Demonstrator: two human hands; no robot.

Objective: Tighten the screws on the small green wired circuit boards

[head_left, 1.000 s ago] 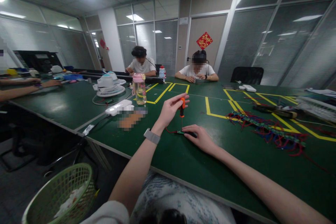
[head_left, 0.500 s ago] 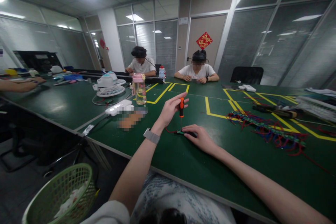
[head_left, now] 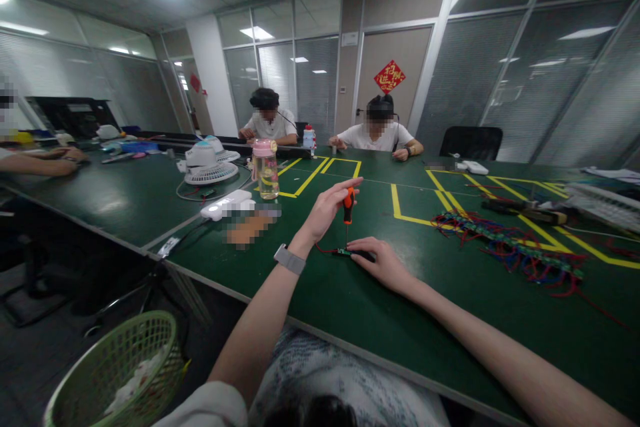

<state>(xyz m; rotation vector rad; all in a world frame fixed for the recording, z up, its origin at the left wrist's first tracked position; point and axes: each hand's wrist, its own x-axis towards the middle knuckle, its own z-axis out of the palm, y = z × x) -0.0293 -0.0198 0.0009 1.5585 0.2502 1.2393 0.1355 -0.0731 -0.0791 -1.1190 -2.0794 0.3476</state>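
Well, the small green circuit board (head_left: 343, 252) lies on the green table (head_left: 370, 320), a red wire (head_left: 327, 251) leaving it toward nine o'clock and a black piece (head_left: 369, 256) toward three. Over it the orange-and-black screwdriver (head_left: 349, 205) is upright, its tip seeming to meet the board — so the tool is set in place, I'd judge, but how much turning is done or left is too small to read. The left hand (head_left: 325, 210), at eleven o'clock, has the handle between thumb and fingers, some fingertips reaching past it; the right hand (head_left: 383, 261), at three to four, closes thumb and forefinger about the board's end, the other fingers largely hidden. Farther out at three o'clock sits a long heap of wired boards (head_left: 505, 240) — finished or waiting, I cannot tell. A pink-lidded bottle (head_left: 265, 177) stands between ten and eleven, a white power strip (head_left: 227, 205) lies at ten, and two co-workers sit across the table, one (head_left: 273, 125) near eleven, the other (head_left: 380, 137) near one.
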